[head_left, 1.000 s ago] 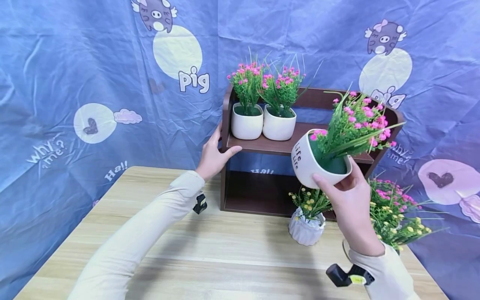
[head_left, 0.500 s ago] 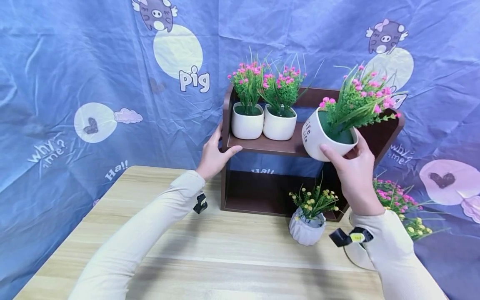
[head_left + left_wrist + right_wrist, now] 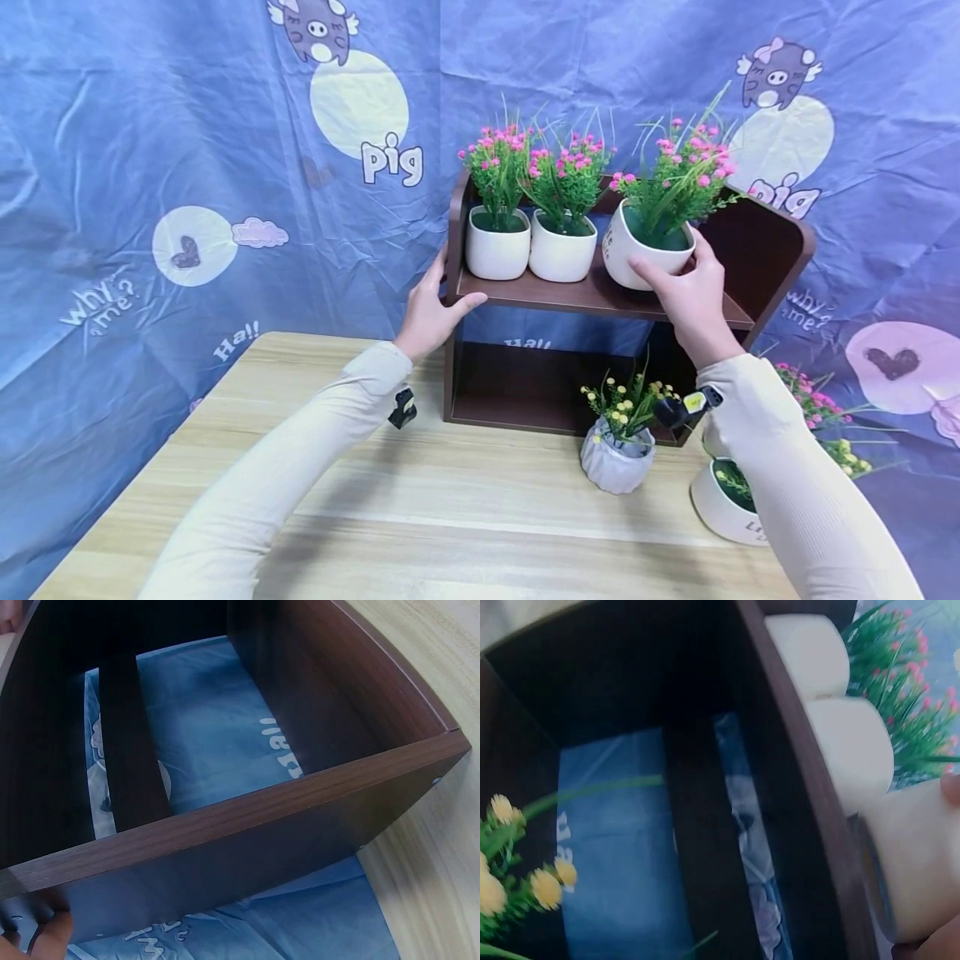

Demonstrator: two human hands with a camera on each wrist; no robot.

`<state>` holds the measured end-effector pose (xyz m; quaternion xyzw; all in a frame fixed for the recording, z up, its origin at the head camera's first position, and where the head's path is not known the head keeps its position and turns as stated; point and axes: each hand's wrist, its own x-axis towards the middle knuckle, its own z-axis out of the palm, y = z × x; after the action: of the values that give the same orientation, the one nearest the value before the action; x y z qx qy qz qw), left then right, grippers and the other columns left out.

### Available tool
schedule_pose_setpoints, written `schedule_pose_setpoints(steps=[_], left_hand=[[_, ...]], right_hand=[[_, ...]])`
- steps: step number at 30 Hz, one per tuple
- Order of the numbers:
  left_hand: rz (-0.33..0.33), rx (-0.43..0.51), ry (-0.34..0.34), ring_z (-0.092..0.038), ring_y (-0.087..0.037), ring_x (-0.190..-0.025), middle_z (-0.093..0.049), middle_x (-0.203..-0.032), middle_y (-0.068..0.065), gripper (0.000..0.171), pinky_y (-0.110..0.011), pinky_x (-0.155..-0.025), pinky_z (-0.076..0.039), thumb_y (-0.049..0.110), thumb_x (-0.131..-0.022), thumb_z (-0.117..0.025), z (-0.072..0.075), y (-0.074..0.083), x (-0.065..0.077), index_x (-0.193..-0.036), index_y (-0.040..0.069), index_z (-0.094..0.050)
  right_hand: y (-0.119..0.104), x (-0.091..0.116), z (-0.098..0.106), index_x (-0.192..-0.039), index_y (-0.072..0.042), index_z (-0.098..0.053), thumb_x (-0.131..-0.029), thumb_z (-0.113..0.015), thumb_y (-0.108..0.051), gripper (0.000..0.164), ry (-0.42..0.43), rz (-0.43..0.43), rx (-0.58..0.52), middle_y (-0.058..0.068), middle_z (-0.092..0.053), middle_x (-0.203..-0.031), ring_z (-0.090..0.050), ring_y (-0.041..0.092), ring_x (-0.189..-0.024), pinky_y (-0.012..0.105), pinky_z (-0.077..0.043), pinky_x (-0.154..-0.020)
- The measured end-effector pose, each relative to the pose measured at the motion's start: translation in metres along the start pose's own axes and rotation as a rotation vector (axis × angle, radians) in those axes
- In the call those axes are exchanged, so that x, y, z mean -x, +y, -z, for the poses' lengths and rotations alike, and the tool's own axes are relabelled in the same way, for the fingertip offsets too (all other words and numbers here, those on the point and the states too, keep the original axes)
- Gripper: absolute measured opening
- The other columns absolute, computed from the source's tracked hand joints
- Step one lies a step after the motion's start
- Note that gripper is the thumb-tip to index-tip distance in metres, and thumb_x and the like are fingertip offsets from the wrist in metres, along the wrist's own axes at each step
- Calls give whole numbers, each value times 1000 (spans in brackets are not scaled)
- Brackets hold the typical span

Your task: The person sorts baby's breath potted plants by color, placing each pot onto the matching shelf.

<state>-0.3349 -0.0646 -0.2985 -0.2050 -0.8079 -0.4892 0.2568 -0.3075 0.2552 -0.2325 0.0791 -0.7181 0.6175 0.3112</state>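
Brown shelf [image 3: 517, 289]; flowerpot [image 3: 627, 248] between right fingers [image 3: 708, 260]

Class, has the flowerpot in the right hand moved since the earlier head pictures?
Yes: against the shelf, the flowerpot has moved up in the head view, and it tilts less.

The white, lettered pot [image 3: 639, 250], bearing pink flowers [image 3: 693, 162] and gripped by the right hand [image 3: 693, 296], tilted near the upper tier's front edge in the upright, dark brown shelf [image 3: 517, 292].
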Motion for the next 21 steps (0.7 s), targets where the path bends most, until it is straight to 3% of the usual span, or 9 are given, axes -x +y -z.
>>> schedule_pose_setpoints(steps=[8, 14, 21], left_hand=[[-8, -4, 6, -41, -23, -135, -36, -152, -7, 91, -39, -109, -35, 34, -83, -76, -1, -1, 0, -154, 12, -22], [-13, 5, -1, -41, -22, -134, -35, -153, -6, 91, -39, -108, -36, 33, -83, -76, -2, -3, 3, -154, 13, -22], [-22, 13, 13, -43, -22, -133, -37, -152, -7, 90, -39, -107, -36, 32, -83, -76, -1, -3, 0, -154, 12, -23]], right_hand=[[11, -19, -6, -146, -14, -39, -80, -79, -26, 78, -24, -47, 203, 6, -51, -133, -51, 10, -115, 24, -40, -99], [15, -23, -8, -150, -13, -33, -82, -76, -33, 83, -84, -113, 260, 11, -47, -139, -50, 13, -118, 28, -40, -101], [16, -27, -9, -147, -15, -39, -82, -76, -35, 77, -117, -103, 285, 11, -49, -136, -50, 12, -114, 28, -41, -97]])
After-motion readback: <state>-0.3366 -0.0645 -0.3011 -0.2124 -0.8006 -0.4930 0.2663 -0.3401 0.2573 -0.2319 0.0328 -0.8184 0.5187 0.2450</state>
